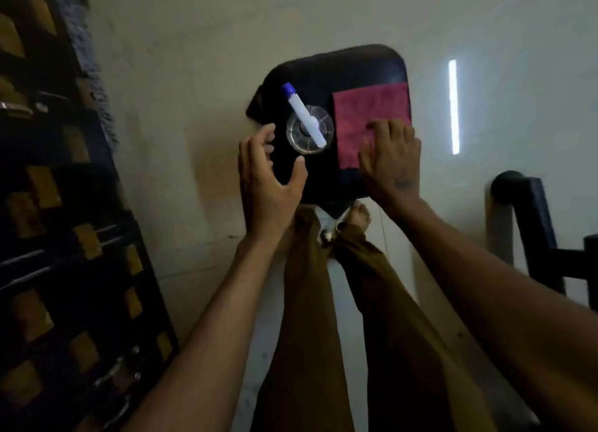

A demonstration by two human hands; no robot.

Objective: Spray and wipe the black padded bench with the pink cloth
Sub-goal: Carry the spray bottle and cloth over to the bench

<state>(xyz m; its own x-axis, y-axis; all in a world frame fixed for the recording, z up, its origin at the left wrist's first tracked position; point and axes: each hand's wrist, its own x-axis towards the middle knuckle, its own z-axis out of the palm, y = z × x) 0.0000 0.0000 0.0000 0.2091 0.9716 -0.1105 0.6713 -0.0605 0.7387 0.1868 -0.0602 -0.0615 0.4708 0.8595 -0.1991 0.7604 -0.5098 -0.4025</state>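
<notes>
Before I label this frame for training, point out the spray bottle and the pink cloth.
spray bottle (304, 117): head view, on its white nozzle arm.
pink cloth (365, 114): head view, on its bare middle, above the fingers.

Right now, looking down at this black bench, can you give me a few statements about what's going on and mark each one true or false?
1. The pink cloth lies spread flat on the black padded bench. True.
2. The right hand rests on the pink cloth. True: its fingers press on the cloth's near part.
3. The left hand grips the spray bottle. False: it is open beside the bottle, apparently not touching it.
4. The spray bottle stands on the floor. False: it stands on the bench, left of the cloth, seen from above.
5. The bottle's nozzle has a blue tip. True.
</notes>
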